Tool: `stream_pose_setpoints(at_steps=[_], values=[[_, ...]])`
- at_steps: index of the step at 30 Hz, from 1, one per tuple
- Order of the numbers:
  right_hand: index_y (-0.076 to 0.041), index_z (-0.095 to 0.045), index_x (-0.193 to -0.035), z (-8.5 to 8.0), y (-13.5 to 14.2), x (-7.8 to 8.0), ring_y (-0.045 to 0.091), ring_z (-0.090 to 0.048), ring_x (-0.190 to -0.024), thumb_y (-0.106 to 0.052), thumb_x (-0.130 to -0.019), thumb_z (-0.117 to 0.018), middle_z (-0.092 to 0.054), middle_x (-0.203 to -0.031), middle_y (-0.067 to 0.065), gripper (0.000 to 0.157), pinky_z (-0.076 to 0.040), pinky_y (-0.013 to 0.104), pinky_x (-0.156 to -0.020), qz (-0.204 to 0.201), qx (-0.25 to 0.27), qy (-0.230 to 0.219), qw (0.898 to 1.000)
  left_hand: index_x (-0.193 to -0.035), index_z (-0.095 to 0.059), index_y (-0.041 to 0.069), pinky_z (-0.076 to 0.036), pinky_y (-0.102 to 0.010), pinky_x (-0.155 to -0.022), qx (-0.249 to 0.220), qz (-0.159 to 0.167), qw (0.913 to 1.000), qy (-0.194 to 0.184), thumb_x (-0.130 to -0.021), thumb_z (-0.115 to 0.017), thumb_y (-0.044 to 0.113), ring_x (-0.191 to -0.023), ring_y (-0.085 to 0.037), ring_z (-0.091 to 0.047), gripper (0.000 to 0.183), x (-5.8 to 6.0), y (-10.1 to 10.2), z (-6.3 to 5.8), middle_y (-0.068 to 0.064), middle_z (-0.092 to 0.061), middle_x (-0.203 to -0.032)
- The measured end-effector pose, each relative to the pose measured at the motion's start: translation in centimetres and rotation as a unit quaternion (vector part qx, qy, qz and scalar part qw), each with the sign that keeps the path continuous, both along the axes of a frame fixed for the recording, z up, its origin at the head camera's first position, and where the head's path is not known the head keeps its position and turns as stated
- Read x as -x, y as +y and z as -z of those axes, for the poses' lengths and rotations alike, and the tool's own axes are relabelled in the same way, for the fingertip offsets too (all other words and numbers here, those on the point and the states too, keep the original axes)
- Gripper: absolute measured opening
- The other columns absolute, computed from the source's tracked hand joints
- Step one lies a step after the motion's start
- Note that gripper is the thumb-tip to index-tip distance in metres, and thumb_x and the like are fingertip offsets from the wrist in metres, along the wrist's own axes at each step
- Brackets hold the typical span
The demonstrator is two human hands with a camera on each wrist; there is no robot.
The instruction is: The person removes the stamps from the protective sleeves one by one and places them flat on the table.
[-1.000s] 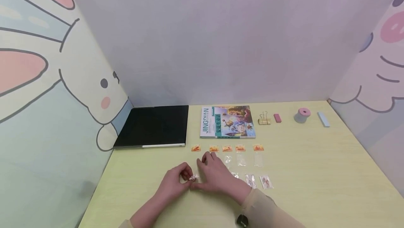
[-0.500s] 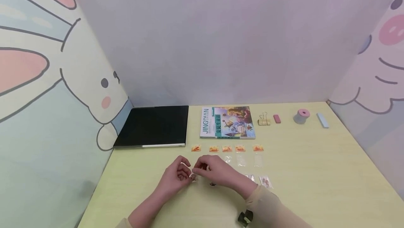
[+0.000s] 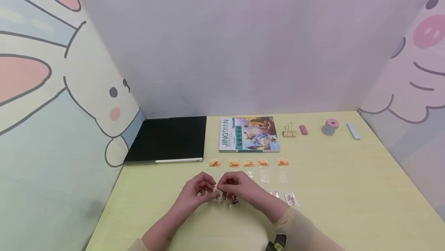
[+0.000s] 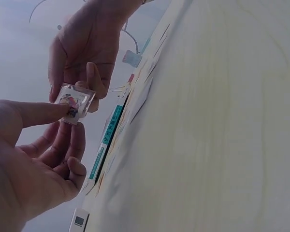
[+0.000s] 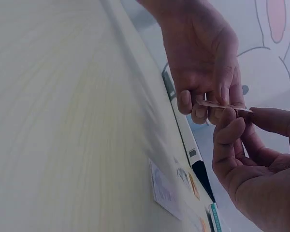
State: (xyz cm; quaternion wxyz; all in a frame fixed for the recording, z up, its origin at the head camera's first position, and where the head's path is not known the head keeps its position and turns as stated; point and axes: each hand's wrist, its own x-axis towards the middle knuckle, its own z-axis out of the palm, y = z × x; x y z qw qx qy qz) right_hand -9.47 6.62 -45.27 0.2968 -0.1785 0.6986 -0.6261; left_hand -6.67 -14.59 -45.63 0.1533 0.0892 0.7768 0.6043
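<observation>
Between both hands is a small clear plastic packet [image 4: 82,98] with a printed picture in it. My left hand [image 3: 195,191] pinches it, thumb on the printed face and fingers beneath, as the left wrist view shows. My right hand [image 3: 243,187] pinches the packet's far edge between thumb and fingertip. Seen almost edge-on in the right wrist view, the packet [image 5: 210,104] is held above the table. Another printed packet [image 3: 234,199] lies on the table, partly behind the right hand. To its right lie more printed packets [image 3: 291,199], one of them partly covered by the right wrist.
Clear bags [image 3: 264,175] and a row of small orange cards [image 3: 263,162] lie beyond the hands. Farther back are a black laptop-like slab [image 3: 166,139], a picture book [image 3: 249,134], a binder clip [image 3: 289,131], a pink eraser [image 3: 303,129], a spool [image 3: 330,126] and a light-blue bar [image 3: 353,131].
Both hands have turned the packet so its printed face shows. The right hand has drawn its fingers in from an open spread to pinch the packet's edge, uncovering the packet beneath it.
</observation>
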Motion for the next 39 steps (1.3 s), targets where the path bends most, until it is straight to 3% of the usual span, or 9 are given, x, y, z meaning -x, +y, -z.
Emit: stream_pose_setpoints(at_steps=[5, 9, 14, 23, 29, 33, 39], values=[[-0.003, -0.063, -0.1, 0.3, 0.5, -0.1, 0.018, -0.058, -0.069, -0.026, -0.091, -0.058, -0.064, -0.089, 0.014, 0.025, -0.05, 0.032, -0.063, -0.03, 0.061, -0.068, 0.995, -0.105, -0.057, 0.014, -0.048, -0.027, -0.074, -0.016, 0.017, 0.9996, 0.015, -0.079, -0.074, 0.025, -0.084, -0.021, -0.058, 0.033, 0.0, -0.1, 0.2, -0.007, -0.063, -0.092], [-0.001, -0.062, -0.102, 0.5, 0.7, -0.3, 0.017, -0.059, -0.07, -0.026, -0.091, -0.058, -0.063, -0.093, 0.018, 0.027, -0.049, 0.029, -0.064, -0.04, 0.074, -0.09, 0.992, -0.106, -0.057, 0.013, -0.048, -0.027, -0.074, -0.025, 0.028, 0.999, 0.027, -0.08, -0.073, 0.024, -0.084, -0.021, -0.058, 0.032, -0.1, -0.1, 0.2, -0.008, -0.061, -0.092], [-0.006, -0.064, -0.099, 1.0, 0.7, -0.4, 0.016, -0.059, -0.068, -0.029, -0.091, -0.059, -0.064, -0.089, 0.019, 0.025, -0.05, 0.032, -0.064, -0.037, 0.041, -0.056, 0.997, -0.106, -0.057, 0.014, -0.049, -0.027, -0.073, -0.026, 0.028, 0.9992, 0.013, -0.081, -0.073, 0.024, -0.084, -0.022, -0.058, 0.031, -0.1, -0.1, 0.2, -0.008, -0.062, -0.092], [-0.011, -0.058, -0.092, 0.5, 0.3, -1.0, 0.021, -0.062, -0.062, -0.024, -0.092, -0.059, -0.064, -0.075, 0.008, 0.012, -0.051, 0.029, -0.055, -0.009, -0.039, 0.061, 0.997, -0.105, -0.057, 0.015, -0.05, -0.028, -0.072, -0.028, 0.023, 0.9993, -0.001, -0.08, -0.074, 0.023, -0.085, -0.022, -0.059, 0.031, -0.1, 0.0, 0.2, -0.008, -0.062, -0.094], [-0.011, -0.057, -0.094, 0.5, 0.4, -1.1, 0.027, -0.064, -0.065, -0.015, -0.087, -0.065, -0.065, -0.076, 0.01, 0.011, -0.052, 0.032, -0.055, 0.024, -0.032, 0.081, 0.996, -0.103, -0.058, 0.014, -0.05, -0.028, -0.07, -0.024, 0.007, 0.9997, 0.002, -0.079, -0.075, 0.026, -0.083, -0.021, -0.059, 0.032, -0.1, 0.2, 0.4, -0.008, -0.063, -0.093], [-0.011, -0.061, -0.089, 0.4, 0.5, -1.1, 0.024, -0.067, -0.066, -0.013, -0.084, -0.069, -0.068, -0.076, 0.009, 0.009, -0.052, 0.029, -0.057, 0.039, -0.04, 0.098, 0.994, -0.1, -0.059, 0.012, -0.049, -0.025, -0.067, -0.01, -0.014, 0.9998, 0.009, -0.078, -0.076, 0.024, -0.081, -0.02, -0.059, 0.03, -0.2, 0.5, 0.3, -0.008, -0.063, -0.091], [-0.011, -0.067, -0.085, 0.4, 0.6, -1.2, 0.019, -0.066, -0.068, -0.014, -0.082, -0.071, -0.069, -0.075, 0.005, 0.006, -0.051, 0.024, -0.058, 0.052, -0.049, 0.093, 0.993, -0.099, -0.06, 0.009, -0.046, -0.022, -0.064, 0.02, -0.037, 0.9988, 0.024, -0.079, -0.074, 0.013, -0.08, -0.021, -0.06, 0.025, -0.7, 1.2, -1.2, -0.009, -0.064, -0.09]])
